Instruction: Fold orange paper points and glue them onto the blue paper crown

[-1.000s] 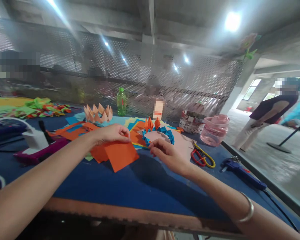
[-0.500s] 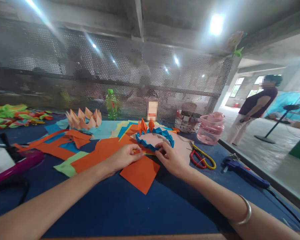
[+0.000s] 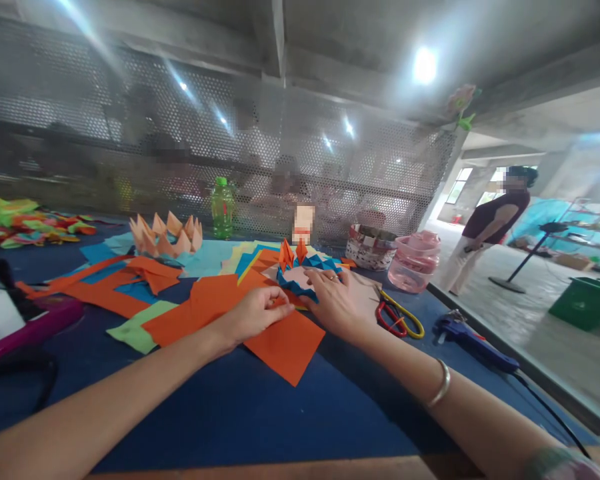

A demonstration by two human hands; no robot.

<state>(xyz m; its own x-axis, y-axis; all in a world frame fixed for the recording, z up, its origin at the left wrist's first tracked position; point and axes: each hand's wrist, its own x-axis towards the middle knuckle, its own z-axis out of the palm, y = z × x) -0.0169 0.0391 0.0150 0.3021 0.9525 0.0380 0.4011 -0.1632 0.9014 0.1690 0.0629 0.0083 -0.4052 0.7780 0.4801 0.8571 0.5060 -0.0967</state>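
From the head cam, the thing everyone would look at is a blue folded-paper ring (image 3: 300, 279) with two orange paper points (image 3: 293, 253) standing up at its far side, sitting on a pink paper sheet (image 3: 355, 288) just right of the middle of the blue table (image 3: 230, 420). It looks like an oval with its long axis running roughly left to right, though the near part is hidden behind the hands, so I can't be sure. The right hand (image 3: 337, 303) is the closer one, curved down on the ring's right side with its fingers on the blue folds, but I can't tell if it's really gripping or only pressing. The left hand (image 3: 253, 315) is just beside the ring's near left edge, fingers pinched on what looks like a thin paper strip (image 3: 293, 305), and it's hard to see more than that. An orange paper square (image 3: 285, 347) lies under and in front of the hands. Off to the right are red-and-yellow-handled scissors (image 3: 397, 319) and a blue glue gun (image 3: 467, 343), while a peach paper crown (image 3: 165, 239) sits well left of the ring.
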